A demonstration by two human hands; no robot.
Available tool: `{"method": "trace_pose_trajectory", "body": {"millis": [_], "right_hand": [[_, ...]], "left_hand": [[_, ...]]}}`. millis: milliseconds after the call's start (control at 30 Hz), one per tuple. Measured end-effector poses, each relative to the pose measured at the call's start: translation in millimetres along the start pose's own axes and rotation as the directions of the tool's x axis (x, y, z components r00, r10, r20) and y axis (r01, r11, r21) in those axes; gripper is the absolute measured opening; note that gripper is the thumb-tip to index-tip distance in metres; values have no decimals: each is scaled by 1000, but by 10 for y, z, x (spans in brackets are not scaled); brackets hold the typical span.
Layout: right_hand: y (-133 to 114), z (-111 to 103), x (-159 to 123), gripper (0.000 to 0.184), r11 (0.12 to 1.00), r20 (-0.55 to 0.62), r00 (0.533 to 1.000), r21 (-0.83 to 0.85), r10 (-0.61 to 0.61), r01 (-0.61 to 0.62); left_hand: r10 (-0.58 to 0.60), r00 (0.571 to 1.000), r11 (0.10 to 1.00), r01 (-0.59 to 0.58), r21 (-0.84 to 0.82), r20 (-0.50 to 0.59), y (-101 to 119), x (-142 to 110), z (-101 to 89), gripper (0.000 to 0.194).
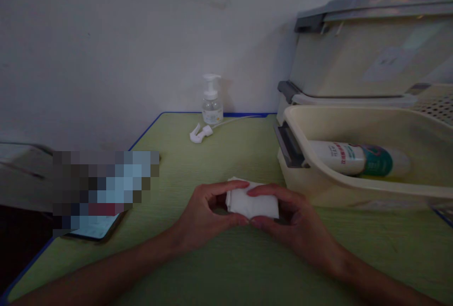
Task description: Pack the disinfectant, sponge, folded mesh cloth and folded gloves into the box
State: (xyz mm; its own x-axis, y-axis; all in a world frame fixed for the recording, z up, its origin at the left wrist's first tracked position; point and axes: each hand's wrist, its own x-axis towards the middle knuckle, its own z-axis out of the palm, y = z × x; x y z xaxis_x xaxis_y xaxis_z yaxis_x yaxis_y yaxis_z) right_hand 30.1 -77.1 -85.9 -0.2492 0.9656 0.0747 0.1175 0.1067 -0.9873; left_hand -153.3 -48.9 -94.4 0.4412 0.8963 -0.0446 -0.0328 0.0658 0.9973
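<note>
A small white folded bundle (257, 204), which looks like tissue or cloth, is held between both hands over the front middle of the table. My left hand (208, 209) grips its left side, thumb along the near edge and index finger across the top. From the right, my right hand (292, 211) pinches it the same way. The two thumb tips nearly meet below the bundle. The other fingers are partly hidden behind it.
On the green table (170, 178) stand a clear pump bottle (212, 103) and a loose white spray-trigger head (201, 133) with its tube. A phone (95, 225), partly pixelated, lies left. At right, a cream bin (332, 191) holds bottles (348, 158), before a lidded box (339, 65).
</note>
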Motion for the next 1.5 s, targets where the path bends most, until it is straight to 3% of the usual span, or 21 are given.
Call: {"method": "trace_pose_trajectory", "body": {"millis": [200, 333, 433, 600, 767, 1033, 1167, 1267, 1367, 1433, 1500], "right_hand": [[13, 7, -17, 26, 999, 18, 999, -34, -34, 34], [-3, -5, -38, 45, 986, 24, 995, -133, -102, 104], [-30, -22, -46, 54, 991, 37, 999, -130, -29, 34], [-124, -67, -10, 36, 993, 142, 984, -70, 104, -95], [-205, -115, 26, 17, 977, 285, 948, -192, 143, -90], [-391, -147, -82, 7, 917, 237, 952, -389, 193, -89], [-601, -214, -241, 7, 863, 132, 984, -503, 121, -39], [-761, -334, -337, 7, 873, 74, 997, -487, 24, 15], [-954, -532, -357, 7, 907, 15, 999, -419, -40, 43], [-1089, -702, -328, 7, 922, -16, 996, -381, -87, 75], [-1194, -887, -276, 2, 918, -12, 992, -382, -124, 110]], "left_hand": [[24, 1000, 997, -24, 67, 4, -4, -13, -14, 48], [53, 999, 994, -52, 97, -5, 16, -24, -26, 48], [51, 998, 991, -53, 121, 20, 33, -36, -22, 59], [38, 989, 991, -55, 119, 142, 28, -70, -1, 78], [-29, 977, 991, -1, 137, 213, -3, -77, -8, 89], [-81, 946, 994, 52, 100, 314, 129, -54, 124, 90], [-12, 958, 991, -28, 134, 288, 331, -56, 275, 84], [54, 955, 984, -101, 149, 291, 511, -28, 401, 80], [239, 935, 934, -295, 202, 261, 643, 46, 505, 77], [434, 881, 834, -473, 286, 189, 680, 115, 557, 70], [601, 782, 670, -605, 431, 165, 678, 189, 595, 53]]}}
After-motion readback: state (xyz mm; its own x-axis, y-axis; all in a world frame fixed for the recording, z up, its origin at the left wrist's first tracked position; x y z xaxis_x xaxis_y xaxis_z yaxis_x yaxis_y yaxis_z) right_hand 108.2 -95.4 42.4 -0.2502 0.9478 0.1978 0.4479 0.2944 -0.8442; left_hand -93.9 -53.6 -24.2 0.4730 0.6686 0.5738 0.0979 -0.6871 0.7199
